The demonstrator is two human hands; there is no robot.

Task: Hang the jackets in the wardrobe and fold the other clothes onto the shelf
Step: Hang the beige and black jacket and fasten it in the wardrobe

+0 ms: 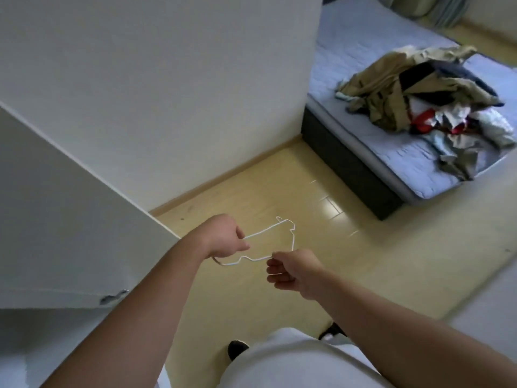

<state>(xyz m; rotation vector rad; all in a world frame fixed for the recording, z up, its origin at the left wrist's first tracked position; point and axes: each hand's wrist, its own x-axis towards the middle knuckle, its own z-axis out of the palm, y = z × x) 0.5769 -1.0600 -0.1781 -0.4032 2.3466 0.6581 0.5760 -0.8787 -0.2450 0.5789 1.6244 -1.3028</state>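
Right now the person stands over the pale yellow wooden floor [251,197], holding a thin white wire hanger [263,229] out in front, roughly level, between both hands. The left hand [223,238] is closed around one end of the wire, with a short curved bit poking out below the wrist. The right hand [291,268] has its fingers curled and pinches the wire at the other end. Just beside the left forearm hangs a white wardrobe door [56,191] with a small metal handle [114,296]. Well apart, on the grey-blue mattress [363,46], lies a jumbled heap of clothes [419,88]: khaki, dark navy, red and white pieces tangled together.
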